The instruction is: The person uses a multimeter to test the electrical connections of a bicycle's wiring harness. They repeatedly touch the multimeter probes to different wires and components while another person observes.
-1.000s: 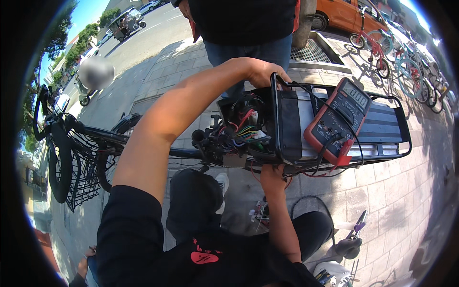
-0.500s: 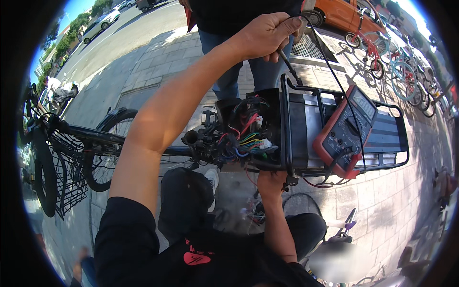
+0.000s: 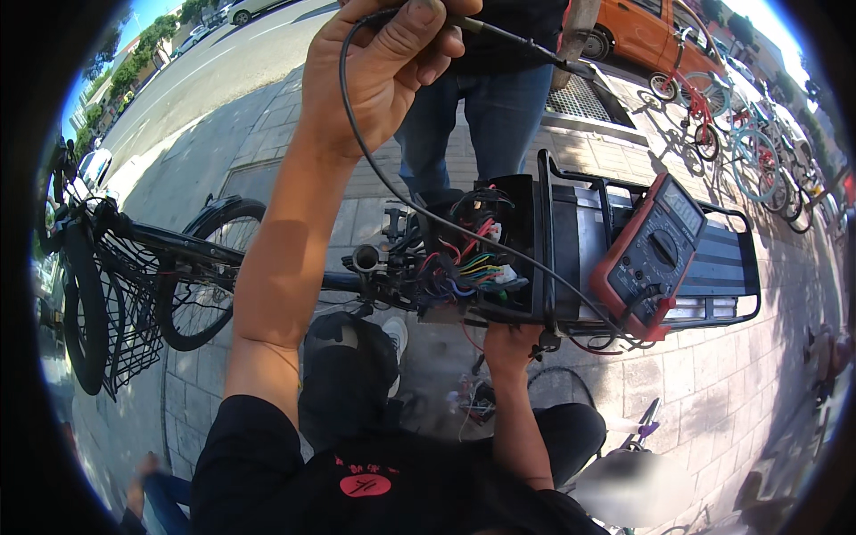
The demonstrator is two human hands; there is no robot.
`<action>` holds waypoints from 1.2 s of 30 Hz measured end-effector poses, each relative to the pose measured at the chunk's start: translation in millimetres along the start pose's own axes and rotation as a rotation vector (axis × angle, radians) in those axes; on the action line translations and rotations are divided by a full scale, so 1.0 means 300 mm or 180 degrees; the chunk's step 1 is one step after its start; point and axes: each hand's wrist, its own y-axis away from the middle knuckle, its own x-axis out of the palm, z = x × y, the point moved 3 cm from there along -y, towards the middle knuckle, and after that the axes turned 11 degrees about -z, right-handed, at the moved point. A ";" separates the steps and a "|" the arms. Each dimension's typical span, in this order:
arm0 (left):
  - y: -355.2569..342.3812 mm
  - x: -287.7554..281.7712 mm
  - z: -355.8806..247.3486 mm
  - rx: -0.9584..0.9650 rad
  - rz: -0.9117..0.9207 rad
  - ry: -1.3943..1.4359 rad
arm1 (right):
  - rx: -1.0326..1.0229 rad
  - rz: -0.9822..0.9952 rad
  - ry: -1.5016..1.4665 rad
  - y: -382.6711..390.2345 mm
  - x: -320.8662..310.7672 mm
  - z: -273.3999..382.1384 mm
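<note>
The left hand (image 3: 383,71) is raised near the picture's top edge, fingers clenched around a thin black test probe (image 3: 508,40) whose lead (image 3: 401,196) loops down to a red-cased multimeter (image 3: 646,259) lying on the black bicycle rear rack (image 3: 740,267). The right hand (image 3: 510,343) grips the underside of the open black controller box of coloured wires (image 3: 473,263). Another person's legs (image 3: 481,125) stand close behind.

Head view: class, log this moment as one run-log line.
left hand: raised, gripping probe lead | right hand: under wiring box | multimeter: on rack
</note>
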 end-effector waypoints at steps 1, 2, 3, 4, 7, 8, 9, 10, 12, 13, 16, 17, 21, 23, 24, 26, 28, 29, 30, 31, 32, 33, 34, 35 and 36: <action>0.000 -0.015 -0.008 0.0214 -0.0031 0.0040 | -0.0003 0.0015 -0.0021 -0.002 0.003 -0.001; -0.003 -0.022 -0.021 0.0355 -0.0077 0.0004 | 0.0256 0.0038 -0.0352 -0.002 0.005 -0.014; -0.002 -0.008 -0.032 0.0463 -0.0103 -0.0047 | 0.0435 0.0055 -0.0522 0.012 0.021 -0.032; -0.001 -0.002 -0.040 0.0573 -0.0125 -0.0096 | 0.0622 0.0071 -0.0684 0.031 0.031 -0.048; 0.003 0.007 -0.044 0.0819 0.0124 -0.1179 | 0.0539 0.0161 -0.0424 0.088 0.056 -0.091; 0.004 0.020 -0.040 0.0961 0.0194 -0.1548 | 0.0340 0.0210 -0.0214 0.098 0.055 -0.099; 0.012 0.002 -0.044 0.0923 0.0438 -0.1618 | 0.0129 0.0279 -0.0009 0.099 0.048 -0.099; 0.019 -0.005 -0.032 0.0873 0.0490 -0.1607 | -0.0067 0.0237 0.0142 0.099 0.037 -0.099; 0.038 -0.009 -0.021 0.0779 0.0578 -0.1613 | -0.0417 0.0136 0.0361 0.102 0.020 -0.091; 0.052 0.012 -0.022 0.0667 0.0409 -0.1437 | -0.0565 0.0063 0.0433 0.102 0.016 -0.085; 0.059 0.005 -0.038 0.0659 0.0450 -0.1168 | -0.0675 -0.0183 0.0339 0.086 0.008 -0.059; 0.041 -0.024 -0.045 0.0806 0.0572 -0.1254 | -0.0596 -0.0209 0.0219 0.068 0.003 -0.042; 0.025 -0.026 -0.067 0.0937 0.0439 -0.1341 | -0.0070 -0.0057 -0.0224 0.134 0.027 -0.095; 0.031 -0.022 -0.065 0.0807 0.0663 -0.1390 | 0.0022 -0.0112 -0.0534 0.108 0.004 -0.071; 0.034 -0.016 -0.064 0.0744 0.0778 -0.1411 | 0.0039 -0.0114 -0.0581 0.080 -0.009 -0.050; 0.068 0.021 -0.045 0.0581 0.0470 -0.1493 | 0.0085 -0.0056 -0.0552 0.035 -0.018 -0.027; 0.085 0.042 -0.028 0.0347 0.0258 -0.1351 | 0.0061 -0.0024 -0.0460 0.042 -0.018 -0.038; 0.086 0.041 -0.018 0.0290 0.0285 -0.1329 | 0.0004 -0.0045 -0.0455 0.072 -0.013 -0.055; 0.087 0.041 -0.007 0.0228 0.0314 -0.1307 | -0.0055 -0.0043 -0.0361 0.087 -0.011 -0.063; 0.090 0.067 0.001 0.0360 0.0535 -0.1480 | -0.0117 -0.0039 -0.0270 0.100 -0.007 -0.071; 0.092 0.086 0.006 0.0493 0.0756 -0.1651 | -0.0184 -0.0007 -0.0092 0.111 -0.005 -0.082; 0.098 0.079 0.013 0.0586 0.0828 -0.1800 | -0.0232 0.0047 -0.0010 0.105 -0.005 -0.074; 0.100 0.085 0.016 0.0664 0.0884 -0.1886 | -0.0288 0.0091 0.0074 0.095 -0.002 -0.069; 0.102 0.102 0.016 0.0744 0.0939 -0.1971 | -0.0330 0.0157 0.0068 0.085 -0.003 -0.064; 0.106 0.113 0.016 0.0821 0.0989 -0.2059 | -0.0372 0.0229 0.0059 0.071 -0.008 -0.053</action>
